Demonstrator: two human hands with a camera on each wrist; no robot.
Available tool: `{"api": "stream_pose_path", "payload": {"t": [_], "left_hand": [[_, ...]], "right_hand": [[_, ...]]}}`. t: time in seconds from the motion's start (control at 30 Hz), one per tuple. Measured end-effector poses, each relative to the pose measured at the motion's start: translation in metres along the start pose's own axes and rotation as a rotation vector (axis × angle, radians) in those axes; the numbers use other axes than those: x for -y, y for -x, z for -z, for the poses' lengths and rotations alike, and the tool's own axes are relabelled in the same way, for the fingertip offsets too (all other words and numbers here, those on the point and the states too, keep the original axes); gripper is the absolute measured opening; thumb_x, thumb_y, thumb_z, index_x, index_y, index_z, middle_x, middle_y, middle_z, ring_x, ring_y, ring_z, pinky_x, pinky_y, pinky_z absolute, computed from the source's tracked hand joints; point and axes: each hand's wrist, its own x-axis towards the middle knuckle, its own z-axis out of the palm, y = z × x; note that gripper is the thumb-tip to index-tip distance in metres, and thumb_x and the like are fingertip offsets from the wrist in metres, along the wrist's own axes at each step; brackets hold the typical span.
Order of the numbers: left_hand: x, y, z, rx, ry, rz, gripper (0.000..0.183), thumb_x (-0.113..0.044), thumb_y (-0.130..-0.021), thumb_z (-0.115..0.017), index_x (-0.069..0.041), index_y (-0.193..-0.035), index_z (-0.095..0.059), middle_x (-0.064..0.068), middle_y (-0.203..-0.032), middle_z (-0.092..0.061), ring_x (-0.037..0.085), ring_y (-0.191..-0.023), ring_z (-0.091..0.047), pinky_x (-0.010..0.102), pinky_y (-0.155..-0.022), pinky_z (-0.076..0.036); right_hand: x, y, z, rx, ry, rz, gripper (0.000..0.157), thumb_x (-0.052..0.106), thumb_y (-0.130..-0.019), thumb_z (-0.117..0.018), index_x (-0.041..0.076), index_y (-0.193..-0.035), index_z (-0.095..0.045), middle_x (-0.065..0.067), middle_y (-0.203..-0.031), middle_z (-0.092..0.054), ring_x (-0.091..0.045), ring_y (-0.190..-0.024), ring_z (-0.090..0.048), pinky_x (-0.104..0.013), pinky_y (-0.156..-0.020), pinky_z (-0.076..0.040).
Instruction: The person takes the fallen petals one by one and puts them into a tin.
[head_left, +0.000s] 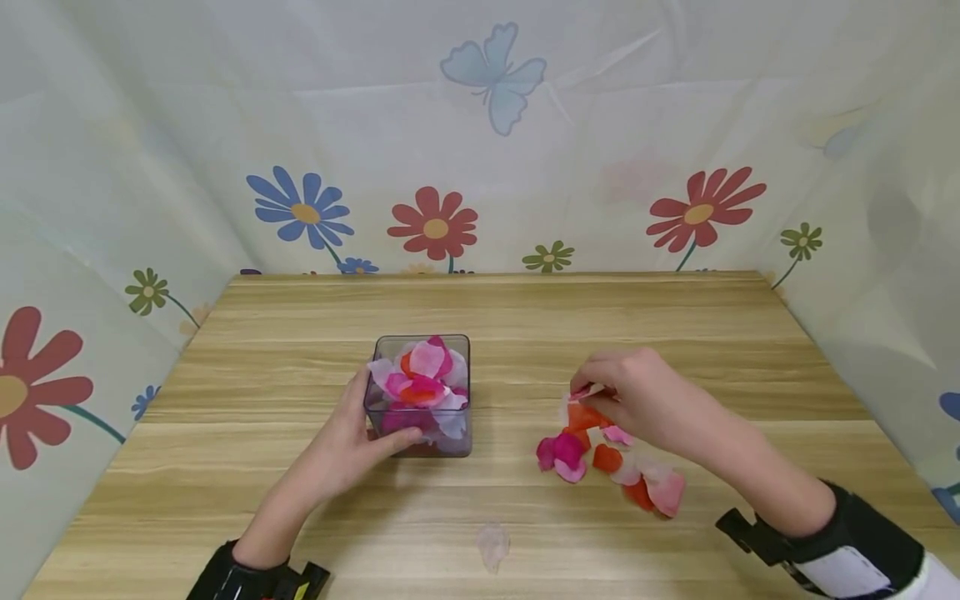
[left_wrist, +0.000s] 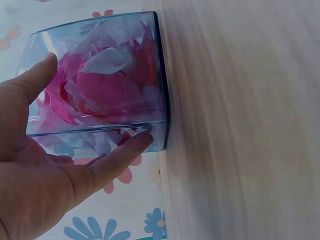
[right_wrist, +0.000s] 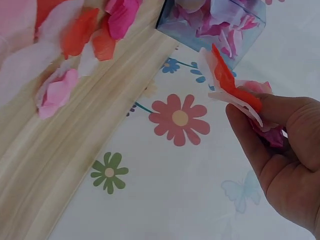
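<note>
My left hand [head_left: 352,442] grips the near left corner of a clear square box [head_left: 468,417], thumb along the front wall and fingers on the left side. Pink, white, magenta and orange petals [head_left: 423,379] fill the box to its rim. In the left wrist view, the fingers [left_wrist: 115,160] press its see-through wall. To the right, my right hand [head_left: 637,400] pinches a small bunch of petals [right_wrist: 232,85], orange, white and pink, between thumb and fingers. Beneath and in front of that hand lie loose petals [head_left: 566,454] in a scattered group.
The wood-grain table [head_left: 510,325] carries everything. A single pale petal [head_left: 493,546] lies near its front edge, away from the others. A white cloth [head_left: 360,117] printed with flowers and butterflies surrounds the table at the back and sides.
</note>
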Motion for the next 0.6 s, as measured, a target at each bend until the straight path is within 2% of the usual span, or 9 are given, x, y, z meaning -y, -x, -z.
{"api": "stream_pose_path", "payload": {"t": [0.2, 0.33, 0.6], "left_hand": [[-0.003, 0.0, -0.002, 0.006, 0.004, -0.003, 0.102, -0.047, -0.081, -0.079, -0.013, -0.154, -0.017, 0.004, -0.141, -0.034, 0.023, -0.134, -0.036, 0.042, -0.108, -0.032], [-0.004, 0.001, -0.003, 0.017, 0.029, 0.004, 0.101, -0.046, -0.081, -0.08, -0.014, -0.154, -0.017, 0.002, -0.141, -0.035, 0.022, -0.133, -0.037, 0.041, -0.106, -0.036], [-0.005, 0.001, -0.004, 0.03, 0.051, -0.001, 0.098, -0.044, -0.082, -0.079, -0.017, -0.153, -0.019, -0.001, -0.14, -0.035, 0.02, -0.132, -0.037, 0.04, -0.104, -0.039]], "right_hand": [[0.007, -0.013, 0.004, -0.031, 0.032, 0.007, 0.025, 0.0, -0.071, -0.087, 0.011, -0.088, -0.073, 0.008, -0.083, -0.063, -0.006, -0.072, -0.063, -0.012, -0.066, -0.05], [0.012, -0.023, 0.007, -0.06, 0.035, 0.017, 0.024, 0.002, -0.071, -0.088, 0.011, -0.089, -0.073, 0.008, -0.084, -0.063, -0.006, -0.073, -0.063, -0.012, -0.068, -0.051], [0.02, -0.044, 0.012, -0.181, -0.033, 0.087, 0.023, 0.001, -0.073, -0.087, 0.008, -0.09, -0.073, 0.006, -0.086, -0.066, -0.007, -0.077, -0.066, -0.013, -0.071, -0.051]]}}
